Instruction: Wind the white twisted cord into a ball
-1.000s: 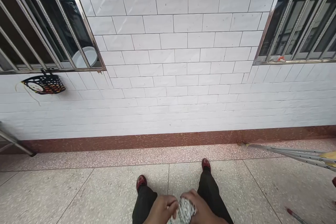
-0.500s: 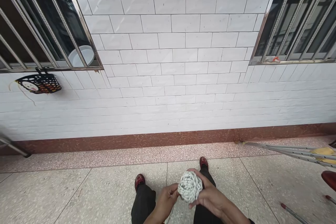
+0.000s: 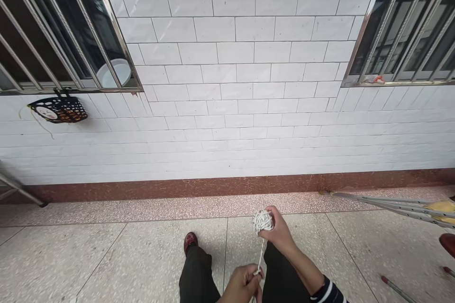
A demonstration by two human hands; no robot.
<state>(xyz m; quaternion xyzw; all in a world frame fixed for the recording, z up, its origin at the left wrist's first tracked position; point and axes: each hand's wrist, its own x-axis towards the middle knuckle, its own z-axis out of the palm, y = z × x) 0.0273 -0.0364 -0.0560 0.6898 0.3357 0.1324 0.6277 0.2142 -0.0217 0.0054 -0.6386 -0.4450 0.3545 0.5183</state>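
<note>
My right hand (image 3: 279, 232) grips a ball of white cord (image 3: 263, 221) with dark flecks, held out in front of my right leg. From the underside of the ball a taut strand of cord (image 3: 261, 254) runs down to my left hand (image 3: 247, 281). The fingers of that hand are pinched round the strand, low in the view between my knees. Below the left hand a bit more cord shows at the bottom edge of the view.
Ahead stands a white tiled wall (image 3: 234, 75) with barred windows on both sides. A black patterned basket (image 3: 60, 109) hangs under the left window. Metal crutches (image 3: 384, 202) lie on the right, near a red-tipped metal leg (image 3: 398, 289). My red shoe (image 3: 191, 240) rests on the speckled floor.
The ball has moved up and away with my right hand. My left hand has dropped from beside the ball, and a stretched length of cord now shows between the hands.
</note>
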